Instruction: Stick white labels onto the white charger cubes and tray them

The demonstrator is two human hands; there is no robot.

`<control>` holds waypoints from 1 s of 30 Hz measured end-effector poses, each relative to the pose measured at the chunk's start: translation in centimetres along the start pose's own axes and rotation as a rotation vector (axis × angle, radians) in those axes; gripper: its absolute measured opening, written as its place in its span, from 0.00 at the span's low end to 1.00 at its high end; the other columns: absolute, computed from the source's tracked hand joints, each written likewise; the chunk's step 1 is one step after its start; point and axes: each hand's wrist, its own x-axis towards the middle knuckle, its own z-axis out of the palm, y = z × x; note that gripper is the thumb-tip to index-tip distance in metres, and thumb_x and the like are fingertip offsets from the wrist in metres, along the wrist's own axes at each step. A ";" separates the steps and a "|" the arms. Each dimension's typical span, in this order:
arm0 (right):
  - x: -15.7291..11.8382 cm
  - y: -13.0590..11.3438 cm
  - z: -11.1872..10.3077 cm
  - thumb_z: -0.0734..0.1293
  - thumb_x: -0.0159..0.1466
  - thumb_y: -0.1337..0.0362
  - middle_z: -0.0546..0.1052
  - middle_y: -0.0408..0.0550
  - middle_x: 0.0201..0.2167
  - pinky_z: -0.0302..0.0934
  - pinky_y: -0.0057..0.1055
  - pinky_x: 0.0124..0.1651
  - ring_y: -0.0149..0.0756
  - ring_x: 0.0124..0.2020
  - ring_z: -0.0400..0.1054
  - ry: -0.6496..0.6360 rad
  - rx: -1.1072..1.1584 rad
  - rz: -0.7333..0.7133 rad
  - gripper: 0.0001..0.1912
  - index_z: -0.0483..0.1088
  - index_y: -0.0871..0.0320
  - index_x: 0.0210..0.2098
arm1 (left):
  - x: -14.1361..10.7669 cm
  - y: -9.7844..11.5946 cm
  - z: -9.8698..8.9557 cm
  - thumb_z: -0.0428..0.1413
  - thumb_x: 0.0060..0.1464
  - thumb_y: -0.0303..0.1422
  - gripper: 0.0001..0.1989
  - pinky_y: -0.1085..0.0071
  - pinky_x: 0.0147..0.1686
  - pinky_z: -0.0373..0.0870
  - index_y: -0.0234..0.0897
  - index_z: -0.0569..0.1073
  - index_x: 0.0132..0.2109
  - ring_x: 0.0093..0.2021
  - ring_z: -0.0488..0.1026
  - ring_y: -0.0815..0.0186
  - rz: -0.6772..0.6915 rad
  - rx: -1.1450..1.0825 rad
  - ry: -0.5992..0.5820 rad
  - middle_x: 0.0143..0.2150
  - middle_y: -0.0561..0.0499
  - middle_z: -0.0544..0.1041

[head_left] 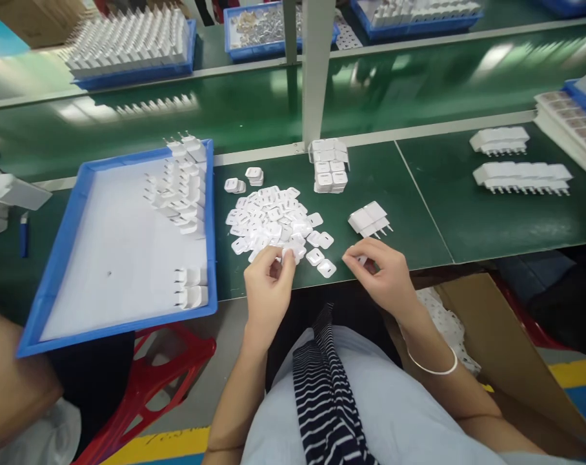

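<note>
- Left hand (268,279): thumb and forefinger closed on a white cover (293,250) at the near edge of the pile.
- Right hand (383,274): fingertips brought together above the table's near edge; a white piece (362,259) shows within the curl, but whether it is gripped cannot be told.
- Pile of covers (268,216): loose, rounded-square white pieces, overlapping, on the green table (414,239) between the blue tray and the plug group; a few lie apart at its right.
- Plug group (370,218): white plugs side by side, just beyond the right hand, pins pointing right and near.
- White block (330,166): stacked pieces, far side of the table, beside the post (316,77).
- Blue tray (212,226): left of the pile, with white pronged plugs (189,187) along its right side.
</note>
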 end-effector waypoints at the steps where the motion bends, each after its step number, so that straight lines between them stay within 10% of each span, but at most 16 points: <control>1: -0.8 0.9 -0.8 0.67 0.65 0.70 0.74 0.43 0.29 0.56 0.29 0.30 0.30 0.27 0.63 0.009 -0.020 0.136 0.08 0.73 0.58 0.29 | -0.1 -0.3 0.0 0.56 0.61 0.33 0.13 0.73 0.27 0.55 0.36 0.68 0.28 0.25 0.59 0.73 -0.010 0.004 0.003 0.24 0.57 0.63; 5: -4.5 4.1 -3.2 0.71 0.60 0.62 0.73 0.43 0.26 0.54 0.31 0.33 0.31 0.26 0.60 0.217 0.047 0.563 0.08 0.75 0.58 0.26 | -0.3 -1.5 0.0 0.57 0.61 0.35 0.11 0.74 0.28 0.58 0.37 0.72 0.30 0.26 0.62 0.72 -0.066 -0.002 -0.021 0.25 0.57 0.67; 10: -6.8 6.0 -3.3 0.71 0.58 0.55 0.68 0.40 0.22 0.50 0.29 0.28 0.29 0.23 0.55 0.461 0.168 0.740 0.13 0.73 0.59 0.27 | -0.3 -1.7 0.6 0.59 0.59 0.37 0.11 0.74 0.29 0.60 0.37 0.74 0.31 0.28 0.64 0.71 -0.098 0.026 -0.072 0.27 0.56 0.70; 22: -5.7 6.8 -2.5 0.75 0.50 0.56 0.57 0.34 0.15 0.38 0.24 0.20 0.22 0.17 0.45 0.608 0.511 0.887 0.16 0.66 0.58 0.20 | -0.5 -1.6 0.1 0.61 0.57 0.43 0.13 0.72 0.31 0.64 0.38 0.76 0.32 0.29 0.67 0.68 -0.183 0.022 -0.091 0.28 0.55 0.72; 30: -7.5 5.0 -3.3 0.74 0.56 0.54 0.72 0.43 0.24 0.52 0.23 0.21 0.24 0.21 0.57 0.518 0.584 0.854 0.14 0.77 0.61 0.27 | -0.7 -1.8 0.7 0.65 0.53 0.42 0.12 0.73 0.32 0.69 0.38 0.80 0.35 0.29 0.70 0.69 -0.326 -0.272 -0.157 0.28 0.53 0.76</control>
